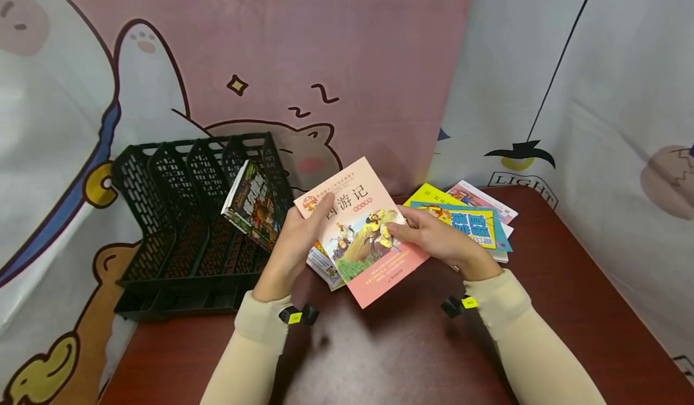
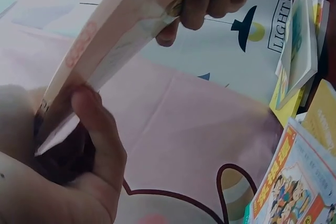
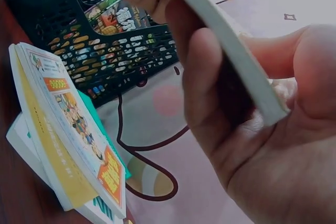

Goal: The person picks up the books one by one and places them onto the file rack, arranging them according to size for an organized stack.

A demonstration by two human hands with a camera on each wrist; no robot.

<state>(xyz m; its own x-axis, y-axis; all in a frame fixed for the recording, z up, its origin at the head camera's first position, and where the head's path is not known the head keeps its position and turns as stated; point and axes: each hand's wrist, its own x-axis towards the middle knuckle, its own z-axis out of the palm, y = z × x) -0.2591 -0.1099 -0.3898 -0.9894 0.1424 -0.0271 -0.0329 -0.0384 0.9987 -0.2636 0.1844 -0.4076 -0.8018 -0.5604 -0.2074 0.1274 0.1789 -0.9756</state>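
A pink paperback book (image 1: 365, 242) with a picture of several figures on its cover is held up, tilted, above the table. My left hand (image 1: 295, 239) grips its left edge, the thumb lying over the cover. On the opposite edge, my right hand (image 1: 441, 239) pinches the book with the thumb in front and fingers behind. The right wrist view shows the page edge of the book (image 3: 231, 51) between thumb and fingers. In the left wrist view the cover is seen at a steep slant, with the left thumb (image 2: 97, 119) pressed against it.
A black slotted file rack (image 1: 179, 230) stands at the left with dark-covered books (image 1: 252, 203) leaning in its rightmost part. Behind the held book lies a partly hidden pile (image 1: 324, 266). More colourful books (image 1: 477, 227) are stacked at the right. Patterned cloth (image 1: 379, 61) hangs behind the brown table (image 1: 368, 363).
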